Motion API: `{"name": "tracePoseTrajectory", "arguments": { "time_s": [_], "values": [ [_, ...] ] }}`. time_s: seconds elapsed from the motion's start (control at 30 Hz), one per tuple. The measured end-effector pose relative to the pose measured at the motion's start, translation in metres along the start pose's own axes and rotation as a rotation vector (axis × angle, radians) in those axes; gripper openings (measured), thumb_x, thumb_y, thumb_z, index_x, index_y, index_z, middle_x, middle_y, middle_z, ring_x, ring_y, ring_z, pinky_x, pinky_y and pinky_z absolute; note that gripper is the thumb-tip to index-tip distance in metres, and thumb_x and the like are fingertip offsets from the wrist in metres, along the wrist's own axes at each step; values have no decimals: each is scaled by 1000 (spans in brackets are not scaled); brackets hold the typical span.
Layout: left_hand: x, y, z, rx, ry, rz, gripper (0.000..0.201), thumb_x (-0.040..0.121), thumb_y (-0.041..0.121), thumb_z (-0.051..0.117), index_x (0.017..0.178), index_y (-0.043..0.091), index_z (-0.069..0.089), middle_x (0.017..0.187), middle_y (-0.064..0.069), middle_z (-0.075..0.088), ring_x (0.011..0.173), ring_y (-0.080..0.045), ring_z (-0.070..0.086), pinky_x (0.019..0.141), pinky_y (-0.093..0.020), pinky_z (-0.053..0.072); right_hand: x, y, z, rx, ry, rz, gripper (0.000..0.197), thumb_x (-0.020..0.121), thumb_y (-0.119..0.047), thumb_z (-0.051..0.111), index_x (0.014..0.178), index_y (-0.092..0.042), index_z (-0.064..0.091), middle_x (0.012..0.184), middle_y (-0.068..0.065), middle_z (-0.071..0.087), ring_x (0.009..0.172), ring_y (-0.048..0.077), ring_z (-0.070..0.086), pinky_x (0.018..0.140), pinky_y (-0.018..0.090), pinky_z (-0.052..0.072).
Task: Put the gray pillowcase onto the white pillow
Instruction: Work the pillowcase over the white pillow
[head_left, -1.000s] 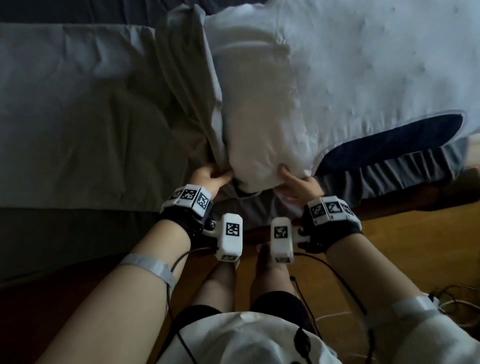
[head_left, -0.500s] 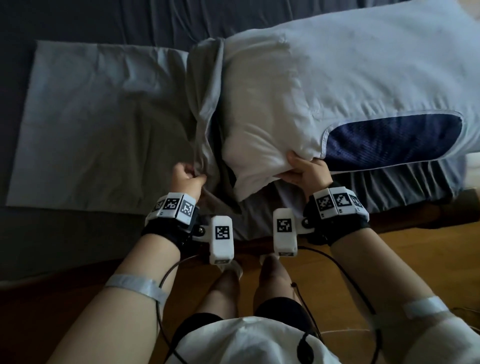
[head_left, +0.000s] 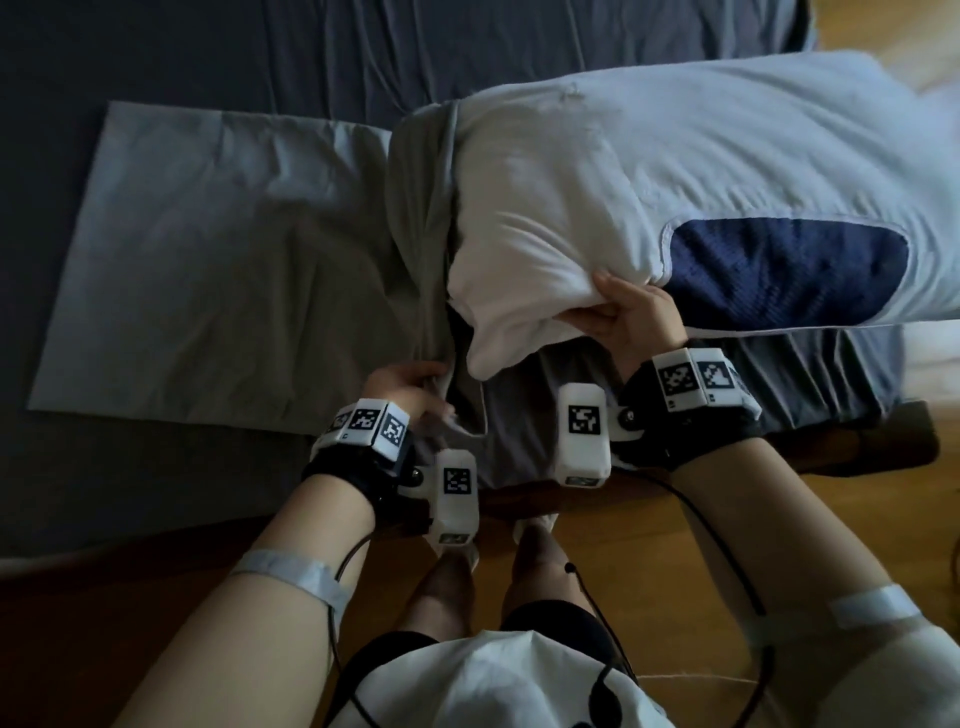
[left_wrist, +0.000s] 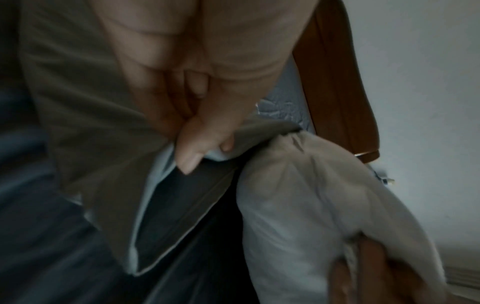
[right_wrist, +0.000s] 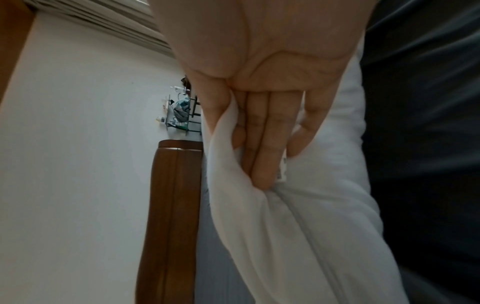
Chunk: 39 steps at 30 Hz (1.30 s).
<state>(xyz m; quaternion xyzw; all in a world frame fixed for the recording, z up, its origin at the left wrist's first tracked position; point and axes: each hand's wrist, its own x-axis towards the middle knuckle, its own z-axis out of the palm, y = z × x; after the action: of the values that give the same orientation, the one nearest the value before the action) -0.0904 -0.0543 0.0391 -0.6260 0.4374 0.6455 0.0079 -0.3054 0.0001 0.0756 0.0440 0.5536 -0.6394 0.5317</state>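
Observation:
The gray pillowcase (head_left: 218, 270) lies flat on the bed at the left, its open end bunched up against the white pillow (head_left: 597, 171) on the right. My left hand (head_left: 410, 384) pinches the near corner of the pillowcase opening (left_wrist: 197, 181), thumb on top of the hem. My right hand (head_left: 623, 317) grips the near left corner of the white pillow (right_wrist: 298, 216) and holds it lifted beside the opening. The pillow's far left end sits just inside the bunched hem. A dark blue patch (head_left: 779, 270) shows on the pillow's side.
The bed has a dark gray sheet (head_left: 260, 52) and a wooden frame (head_left: 779, 457) along its near edge. Wooden floor (head_left: 649, 545) lies under my legs. A wooden bedpost (right_wrist: 171, 216) and a white wall (right_wrist: 78, 144) appear in the right wrist view.
The view has pulled back. My left hand moved left and toward me with the pillowcase hem, widening the opening. My right hand lifted the pillow's near corner.

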Motion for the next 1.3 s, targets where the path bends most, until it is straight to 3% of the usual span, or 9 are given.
{"name": "tracePoseTrajectory", "arguments": {
  "time_s": [0.17,0.3,0.5,0.67,0.83,0.97,1.03,1.17,1.3],
  "values": [
    [-11,26,24,-238,65,55,30,64,-12,72,87,6,66,80,-9,67,79,-22,65,79,-36,56,4,8,14,9,-10,50,7,89,1,49,88,6,54,54,7,66,52,22,67,51,32,57],
    [-21,32,14,-644,61,67,37,69,-29,52,76,7,51,52,-2,56,43,-11,61,46,-25,56,3,33,1,-35,66,125,12,87,4,52,99,7,53,68,14,66,52,24,67,46,34,56],
    [-20,28,33,-387,-50,119,43,66,-31,54,73,11,50,65,-3,45,45,-6,56,46,-20,53,-2,54,-11,-49,57,199,7,87,6,50,83,10,54,59,11,67,52,23,66,49,34,58],
    [-6,31,58,-357,-50,51,43,65,-25,55,72,15,41,69,-11,54,64,-27,58,56,-39,54,-7,43,-11,-162,-85,180,12,86,0,55,76,5,59,55,9,66,50,22,65,56,30,58],
    [-4,19,60,-284,-214,119,45,65,-30,55,63,11,36,48,6,60,55,-9,63,54,-21,54,0,49,-24,-458,-183,278,18,88,-1,52,73,-3,59,50,0,67,45,14,64,48,23,55],
    [5,14,61,-145,-168,38,38,69,-20,63,67,11,40,67,-6,53,65,-19,54,60,-27,51,1,51,-37,-864,-242,357,23,90,-15,56,68,-9,60,51,-3,67,37,4,57,37,14,39],
    [11,18,56,-211,-107,-30,23,74,-5,68,78,9,50,74,-9,56,69,-24,58,59,-30,55,4,35,-40,-1157,-357,312,18,87,-18,61,75,-7,67,58,0,70,44,0,56,45,11,41],
    [24,42,35,-360,113,-24,21,69,16,77,84,12,63,86,-12,66,84,-31,65,85,-50,52,9,-12,-23,-1451,-377,-207,16,81,-18,67,97,-14,71,100,7,71,87,13,61,84,26,48],
    [41,70,26,-287,225,45,21,78,26,71,94,15,63,81,-2,64,73,-18,61,62,-30,52,39,-31,-7,-1665,-346,-494,57,73,-34,73,125,-41,51,150,-11,28,141,18,17,114,42,8]
  ]
}}
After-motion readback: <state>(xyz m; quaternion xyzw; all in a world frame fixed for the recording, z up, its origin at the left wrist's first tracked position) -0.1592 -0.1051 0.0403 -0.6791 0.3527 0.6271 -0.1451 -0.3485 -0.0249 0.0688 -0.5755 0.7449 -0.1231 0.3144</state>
